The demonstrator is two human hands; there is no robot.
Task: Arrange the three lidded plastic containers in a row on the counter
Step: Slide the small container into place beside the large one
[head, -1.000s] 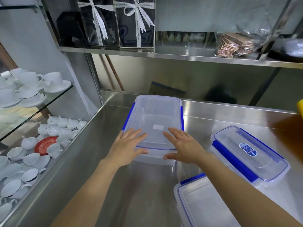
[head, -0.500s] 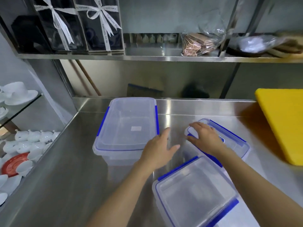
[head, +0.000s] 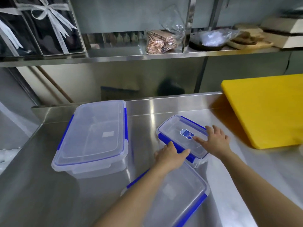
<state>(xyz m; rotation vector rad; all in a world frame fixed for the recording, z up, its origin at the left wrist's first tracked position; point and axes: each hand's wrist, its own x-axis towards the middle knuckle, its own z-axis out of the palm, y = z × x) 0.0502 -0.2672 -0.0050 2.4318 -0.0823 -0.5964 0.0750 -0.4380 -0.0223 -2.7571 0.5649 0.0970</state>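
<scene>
Three clear plastic containers with blue-clipped lids stand on the steel counter (head: pixel 49 185). The large container (head: pixel 93 133) is at the left, near the back wall. A small container (head: pixel 177 130) with a blue label sits askew to its right. My left hand (head: pixel 170 157) clasps its near-left blue clip side, and my right hand (head: pixel 214 141) lies over its right edge with the thumb across the lid. The third container (head: pixel 178 197) sits closest to me, partly hidden under my left forearm.
A yellow cutting board (head: pixel 265 112) leans at the right, close behind the small container. A steel shelf (head: pixel 147 56) overhead carries black ribboned boxes (head: pixel 49 27) and a plastic bag of brown items (head: pixel 160 40). The counter's left edge drops off beside the large container.
Both hands left the large container's lid and moved right onto the small labelled container. My view swung right, bringing the yellow board into sight.
</scene>
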